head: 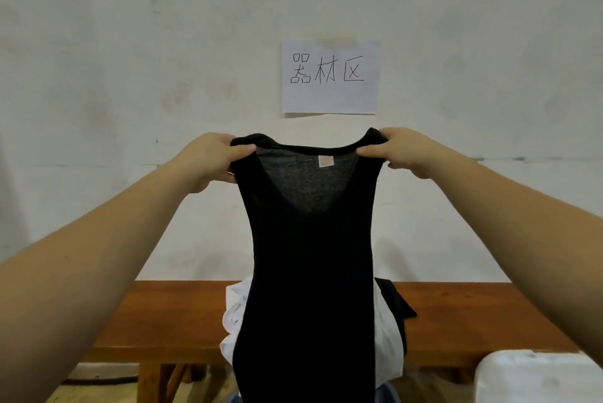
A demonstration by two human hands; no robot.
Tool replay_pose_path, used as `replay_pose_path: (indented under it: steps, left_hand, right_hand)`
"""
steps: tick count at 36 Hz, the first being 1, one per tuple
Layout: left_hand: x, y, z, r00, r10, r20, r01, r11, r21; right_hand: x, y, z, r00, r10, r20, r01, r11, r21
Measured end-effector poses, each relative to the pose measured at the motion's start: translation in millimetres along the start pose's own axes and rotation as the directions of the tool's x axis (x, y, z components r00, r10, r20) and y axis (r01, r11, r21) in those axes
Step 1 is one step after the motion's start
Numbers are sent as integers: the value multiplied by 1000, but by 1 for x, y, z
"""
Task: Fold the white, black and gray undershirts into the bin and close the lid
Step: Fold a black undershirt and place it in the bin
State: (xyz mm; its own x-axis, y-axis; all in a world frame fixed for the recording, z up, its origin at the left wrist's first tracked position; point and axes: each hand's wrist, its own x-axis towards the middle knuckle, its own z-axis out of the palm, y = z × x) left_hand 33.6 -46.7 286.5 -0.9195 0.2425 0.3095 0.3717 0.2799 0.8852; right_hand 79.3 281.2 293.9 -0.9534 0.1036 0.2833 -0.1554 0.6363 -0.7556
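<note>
I hold a black undershirt [310, 272] up in front of me by its two shoulder straps. My left hand [212, 158] pinches the left strap and my right hand [403, 149] pinches the right strap. The shirt hangs straight down, neckline spread, a small pale label showing inside. Behind it a white undershirt [233, 314] lies crumpled on the wooden bench [169, 314]. Another dark garment [394, 301] lies to the right of the white one. A white bin corner [538, 376] shows at the bottom right; its lid state is unclear.
A white wall stands close behind the bench, with a paper sign [331, 76] taped to it. The bench legs [148, 383] and a dark cable [98, 379] on the floor show at the lower left.
</note>
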Motion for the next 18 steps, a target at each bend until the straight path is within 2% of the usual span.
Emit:
replay_pose_path:
  steps: [4, 7, 10, 12, 14, 18]
  left_hand:
    - [1, -5, 0, 998, 28, 62, -20, 992, -124]
    - [0, -8, 2, 997, 50, 51, -45, 995, -91]
    - [1, -12, 4, 997, 58, 60, -53, 995, -80]
    - [1, -13, 5, 995, 71, 65, -66, 994, -83]
    - [-1, -13, 6, 995, 85, 61, -78, 991, -112]
    - [-1, -11, 13, 989, 140, 36, -129, 965, -229]
  right_hand:
    - [-3, 9, -8, 987, 2, 159, -15, 997, 82]
    - [-6, 16, -14, 951, -4, 310, -46, 987, 153]
    - [-9, 21, -17, 906, 31, 421, -71, 994, 80]
    - [-8, 21, -18, 930, 28, 365, -36, 999, 15]
    - [-5, 21, -18, 972, -9, 236, 9, 1000, 1]
    - [0, 12, -7, 988, -129, 82, 120, 987, 104]
